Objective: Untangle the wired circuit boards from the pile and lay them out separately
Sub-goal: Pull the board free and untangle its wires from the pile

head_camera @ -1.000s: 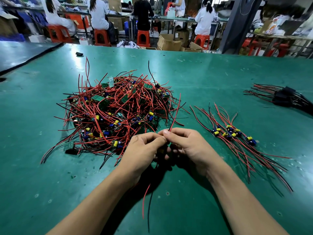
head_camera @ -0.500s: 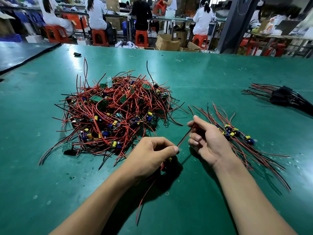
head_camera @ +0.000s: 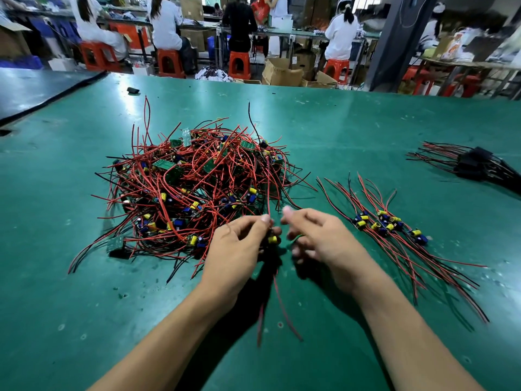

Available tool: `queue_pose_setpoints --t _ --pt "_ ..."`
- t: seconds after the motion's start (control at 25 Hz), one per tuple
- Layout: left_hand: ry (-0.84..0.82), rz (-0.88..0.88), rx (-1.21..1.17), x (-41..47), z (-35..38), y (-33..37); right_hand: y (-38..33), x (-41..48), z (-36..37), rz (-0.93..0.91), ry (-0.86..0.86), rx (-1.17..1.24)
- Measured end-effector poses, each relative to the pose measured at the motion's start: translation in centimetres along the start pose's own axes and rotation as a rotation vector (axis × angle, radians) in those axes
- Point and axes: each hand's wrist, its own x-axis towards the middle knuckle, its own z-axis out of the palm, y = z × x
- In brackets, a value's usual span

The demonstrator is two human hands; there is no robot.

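A tangled pile (head_camera: 194, 187) of small green circuit boards with red and black wires lies on the green table (head_camera: 366, 131), left of centre. My left hand (head_camera: 239, 249) is shut on one wired circuit board (head_camera: 272, 239) with a yellow part; its red wires hang down toward me and one runs up past my fingers. My right hand (head_camera: 318, 238) hovers just right of it, blurred, fingers curled and apart, holding nothing that I can see. To the right, several separated boards (head_camera: 389, 224) lie side by side with their wires fanned out.
A bundle of black parts with red and black wires (head_camera: 476, 165) lies at the far right. A small black object (head_camera: 133, 90) sits near the table's far edge. Beyond the table, people sit on orange stools at other benches among cardboard boxes.
My right hand has let go of the red wire it had stretched out to the right and has come back beside my left hand. The left hand has lifted the board slightly toward the pile.
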Motion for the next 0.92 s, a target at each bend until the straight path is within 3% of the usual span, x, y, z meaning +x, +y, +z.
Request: queue_pose_setpoints --t 0.08,0.16,0.28,0.4,0.52,0.68,0.76,0.84,0.92 --pt "-0.044 -0.053 -0.118 0.0 -0.2 0.3 0.2 -0.7 1.2 -0.107 -0.042 -0.203" --pt "-0.119 -0.105 -0.153 0.1 -0.6 0.5 0.3 -0.9 1.8 -0.222 0.022 -0.360" --pt "-0.183 -0.081 -0.137 0.1 -0.3 0.2 0.0 -1.1 1.8 -0.310 0.130 -0.395" --pt "-0.030 0.074 0.106 0.1 -0.1 -0.3 -0.3 -0.7 0.9 -0.342 0.213 -0.422" --pt "0.139 0.032 0.183 0.4 -0.9 -0.6 -0.8 0.0 -2.0 -0.282 0.386 -0.553" --pt "0.139 0.006 0.189 0.4 -1.0 -0.7 -0.2 0.3 -4.1 -0.028 0.627 -1.152" --pt "0.120 0.032 0.206 0.4 -0.8 -0.7 0.3 0.4 -3.0 -0.191 0.582 -1.131" --pt "0.086 0.045 0.206 0.4 -0.8 -0.4 0.7 0.4 -1.8 -0.350 0.339 -1.052" --pt "0.034 0.025 0.082 0.5 -0.9 -0.2 1.2 0.5 -1.1 -0.328 0.188 -1.034"
